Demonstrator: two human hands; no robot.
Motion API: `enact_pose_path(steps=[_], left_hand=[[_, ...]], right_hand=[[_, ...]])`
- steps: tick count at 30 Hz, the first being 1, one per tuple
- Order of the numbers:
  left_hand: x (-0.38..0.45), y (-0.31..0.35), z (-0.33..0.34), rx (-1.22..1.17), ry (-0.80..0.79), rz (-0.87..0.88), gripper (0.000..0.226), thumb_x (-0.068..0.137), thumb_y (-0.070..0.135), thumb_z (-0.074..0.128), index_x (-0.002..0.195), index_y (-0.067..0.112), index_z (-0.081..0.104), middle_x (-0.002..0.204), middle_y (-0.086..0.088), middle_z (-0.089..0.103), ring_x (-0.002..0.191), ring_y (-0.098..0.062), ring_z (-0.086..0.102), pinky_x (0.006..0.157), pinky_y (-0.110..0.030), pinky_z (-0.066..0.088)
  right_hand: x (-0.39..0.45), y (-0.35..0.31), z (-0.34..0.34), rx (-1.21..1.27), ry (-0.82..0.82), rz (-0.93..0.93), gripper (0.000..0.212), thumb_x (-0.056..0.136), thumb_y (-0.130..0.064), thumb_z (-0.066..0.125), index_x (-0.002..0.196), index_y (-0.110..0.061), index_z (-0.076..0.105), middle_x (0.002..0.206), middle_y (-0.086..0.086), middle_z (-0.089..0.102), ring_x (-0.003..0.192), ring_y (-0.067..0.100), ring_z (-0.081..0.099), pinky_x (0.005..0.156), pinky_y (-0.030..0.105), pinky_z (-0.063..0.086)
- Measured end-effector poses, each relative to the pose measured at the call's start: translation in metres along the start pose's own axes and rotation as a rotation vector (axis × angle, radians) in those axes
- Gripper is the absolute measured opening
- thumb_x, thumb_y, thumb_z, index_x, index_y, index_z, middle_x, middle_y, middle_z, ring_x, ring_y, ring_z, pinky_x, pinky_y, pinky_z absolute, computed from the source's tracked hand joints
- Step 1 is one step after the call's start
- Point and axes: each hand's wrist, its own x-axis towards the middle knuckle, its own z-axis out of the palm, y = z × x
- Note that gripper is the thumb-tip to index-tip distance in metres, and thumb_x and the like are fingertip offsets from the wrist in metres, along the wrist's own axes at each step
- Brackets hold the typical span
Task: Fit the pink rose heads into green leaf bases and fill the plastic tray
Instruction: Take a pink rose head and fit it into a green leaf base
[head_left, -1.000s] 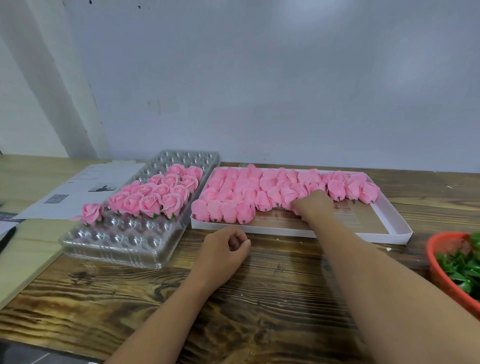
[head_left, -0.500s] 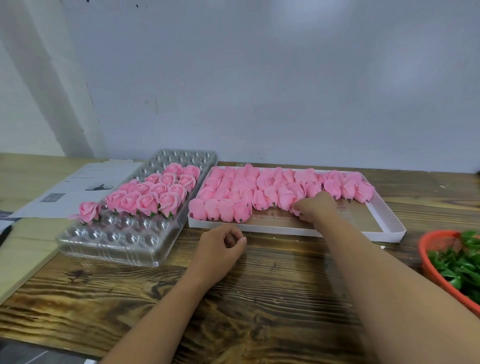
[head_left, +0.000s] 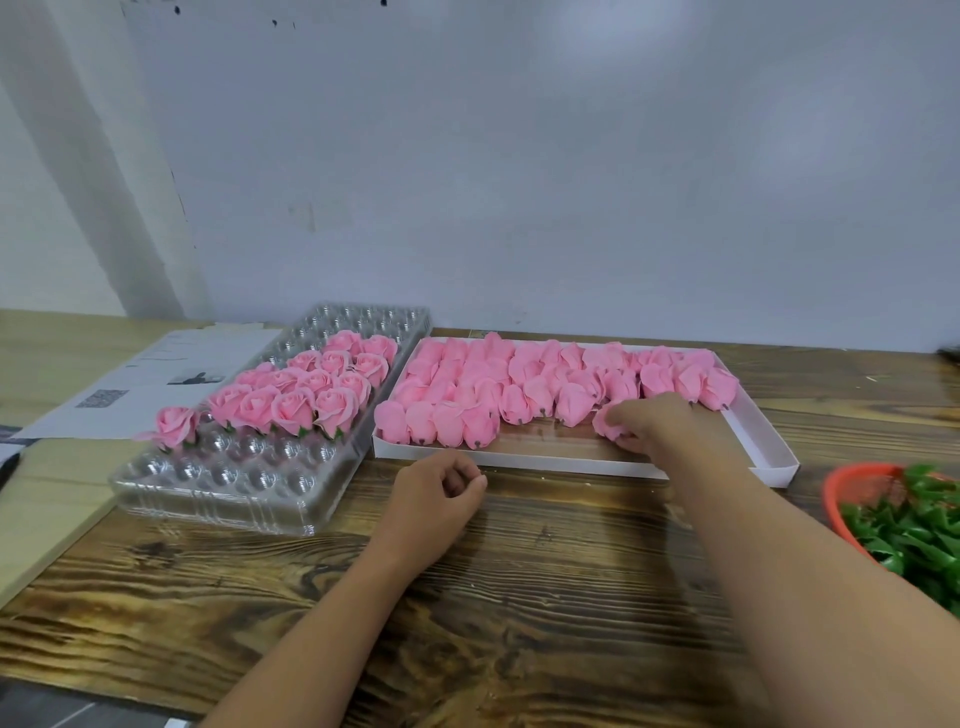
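A white cardboard box (head_left: 768, 447) at the centre back holds several loose pink rose heads (head_left: 519, 382) lying on their sides. My right hand (head_left: 657, 423) reaches into the box and pinches one pink rose head (head_left: 605, 422) at its front row. My left hand (head_left: 441, 491) rests on the wooden table just in front of the box, fingers loosely curled, holding nothing. To the left, a clear plastic tray (head_left: 218, 486) carries several finished roses (head_left: 296, 400) with green bases in its middle rows. One finished rose (head_left: 174, 425) sits at the tray's left edge.
A red basket (head_left: 852, 486) with green leaf bases (head_left: 919, 525) stands at the right edge. Printed paper sheets (head_left: 156, 371) lie left of the tray on a lighter board. A grey wall rises right behind the table.
My right hand has drawn back slightly from the rows of rose heads, with one rose head now pinched in its fingers. My left hand stayed in place.
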Motion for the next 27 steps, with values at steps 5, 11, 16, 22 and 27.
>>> enact_pose_path(steps=[5, 11, 16, 22, 27], left_hand=[[0.0, -0.002, 0.0, 0.009, 0.001, -0.001, 0.017, 0.091, 0.022, 0.074, 0.076, 0.029, 0.068, 0.063, 0.014, 0.061, 0.06, 0.0, 0.054, 0.058, -0.013, 0.044], [-0.003, 0.013, -0.001, -0.091, 0.039, -0.042, 0.011, 0.093, 0.028, 0.071, 0.082, 0.029, 0.071, 0.076, 0.013, 0.071, 0.071, -0.001, 0.065, 0.066, -0.013, 0.048], [-0.01, 0.064, 0.014, -0.386, -0.296, -0.184, 0.008, 0.09, 0.056, 0.064, 0.096, 0.052, 0.065, 0.106, 0.024, 0.071, 0.101, 0.005, 0.067, 0.085, -0.021, 0.055], [-0.014, 0.092, 0.044, -0.686, -0.379, -0.251, 0.032, 0.105, 0.029, 0.055, 0.128, 0.009, 0.066, 0.122, -0.011, 0.073, 0.12, -0.03, 0.066, 0.108, -0.053, 0.048], [-0.013, 0.088, 0.048, -0.638, -0.336, -0.228, 0.024, 0.103, 0.023, 0.059, 0.121, 0.009, 0.068, 0.114, -0.009, 0.076, 0.109, -0.02, 0.072, 0.104, -0.04, 0.054]], right_hand=[[-0.008, 0.0, -0.017, 0.01, 0.037, -0.006, 0.019, 0.071, -0.01, 0.071, 0.087, -0.005, 0.061, 0.092, 0.012, 0.072, 0.093, 0.027, 0.071, 0.092, 0.044, 0.056], [-0.061, 0.018, -0.014, 0.162, 0.047, -0.318, 0.017, 0.074, -0.012, 0.073, 0.063, -0.009, 0.061, 0.066, 0.009, 0.06, 0.067, 0.02, 0.056, 0.069, 0.031, 0.048], [-0.103, 0.042, 0.006, 0.176, 0.015, -0.447, 0.025, 0.073, -0.034, 0.081, 0.087, -0.017, 0.07, 0.079, -0.001, 0.072, 0.074, 0.013, 0.067, 0.072, 0.03, 0.054], [-0.124, 0.062, 0.016, 0.239, -0.074, -0.607, 0.011, 0.081, -0.02, 0.078, 0.085, -0.027, 0.07, 0.076, -0.002, 0.072, 0.069, 0.016, 0.069, 0.061, 0.029, 0.057], [-0.127, 0.066, 0.017, 0.298, -0.146, -0.67, 0.025, 0.081, -0.005, 0.076, 0.086, -0.028, 0.07, 0.076, -0.011, 0.073, 0.069, -0.001, 0.066, 0.063, 0.013, 0.051]])
